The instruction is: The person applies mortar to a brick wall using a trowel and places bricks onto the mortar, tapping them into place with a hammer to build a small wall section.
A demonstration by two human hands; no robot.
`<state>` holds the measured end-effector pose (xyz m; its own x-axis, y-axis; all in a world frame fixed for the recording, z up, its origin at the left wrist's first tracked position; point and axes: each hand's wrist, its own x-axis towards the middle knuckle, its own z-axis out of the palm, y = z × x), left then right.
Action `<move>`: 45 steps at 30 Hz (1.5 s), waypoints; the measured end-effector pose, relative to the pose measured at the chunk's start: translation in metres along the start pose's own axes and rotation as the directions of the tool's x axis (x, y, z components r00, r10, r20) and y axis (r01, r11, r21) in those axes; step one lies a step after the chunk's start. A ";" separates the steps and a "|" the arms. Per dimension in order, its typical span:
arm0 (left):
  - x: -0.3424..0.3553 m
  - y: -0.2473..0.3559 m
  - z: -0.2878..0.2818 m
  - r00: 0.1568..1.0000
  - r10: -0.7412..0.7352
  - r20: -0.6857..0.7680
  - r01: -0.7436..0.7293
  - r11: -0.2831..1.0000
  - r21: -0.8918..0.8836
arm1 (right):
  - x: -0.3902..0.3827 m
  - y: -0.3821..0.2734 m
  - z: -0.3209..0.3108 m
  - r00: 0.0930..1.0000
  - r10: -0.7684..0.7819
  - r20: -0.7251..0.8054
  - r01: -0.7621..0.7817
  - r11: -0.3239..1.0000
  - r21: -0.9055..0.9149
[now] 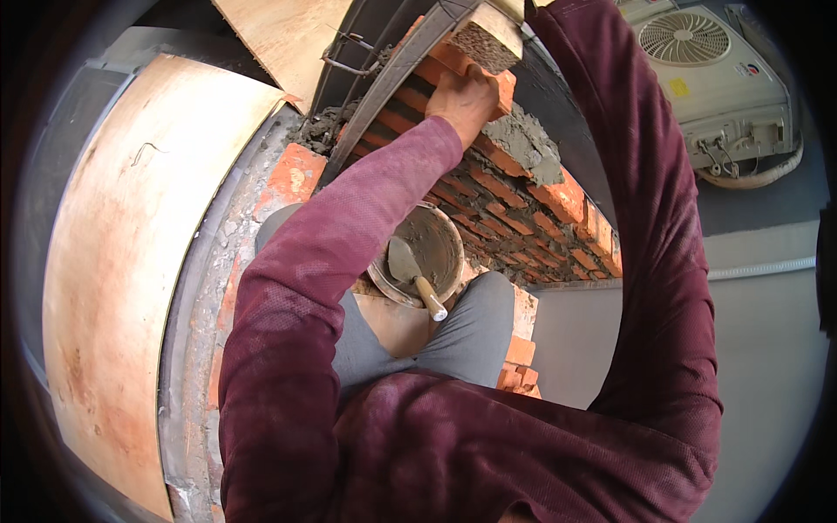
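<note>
My left hand (465, 103) is closed on an orange brick (505, 91) at the top of a brick wall (497, 193), its fingers bent over the brick. Grey wet mortar (528, 144) lies on the course just right of that brick. Close above the hand juts a wooden block (488, 39) with a rough end. My right arm (641, 148) reaches up to the top edge, where its hand passes out of sight. Between my knees stands a bucket (459, 261) with mortar inside. A trowel (404, 261) with a wooden handle rests in it, untouched.
A large plywood sheet (131, 253) curves along the left, with another board (283, 39) beyond it. An outdoor air-conditioner unit (724, 78) hangs at the upper right. Loose bricks (519, 362) lie by my right leg. A metal bar (375, 96) slants beside the wall.
</note>
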<state>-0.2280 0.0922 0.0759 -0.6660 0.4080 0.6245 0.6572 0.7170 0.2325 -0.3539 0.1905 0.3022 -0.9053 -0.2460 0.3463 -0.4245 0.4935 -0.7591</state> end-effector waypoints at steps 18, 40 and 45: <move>0.019 -0.041 0.013 0.996 -0.014 -0.087 -0.003 0.981 -0.192 | -0.197 -0.004 -0.062 0.724 -0.151 -0.673 0.177 0.984 -0.030; 0.017 -0.051 -0.010 0.986 0.142 0.088 -0.140 0.990 -0.023 | -0.251 -0.040 -0.050 0.744 -0.211 -0.634 0.208 0.975 -0.081; -0.074 -0.016 -0.033 0.993 0.120 0.012 -0.112 0.953 -0.281 | -0.475 -0.100 -0.083 0.685 -0.044 -0.727 -0.168 0.962 -0.216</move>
<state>-0.1779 0.0317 0.0503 -0.5863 0.4983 0.6387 0.8003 0.4786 0.3612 0.1173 0.3272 0.2597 -0.6130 0.4162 0.6716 -0.2600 0.6964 -0.6689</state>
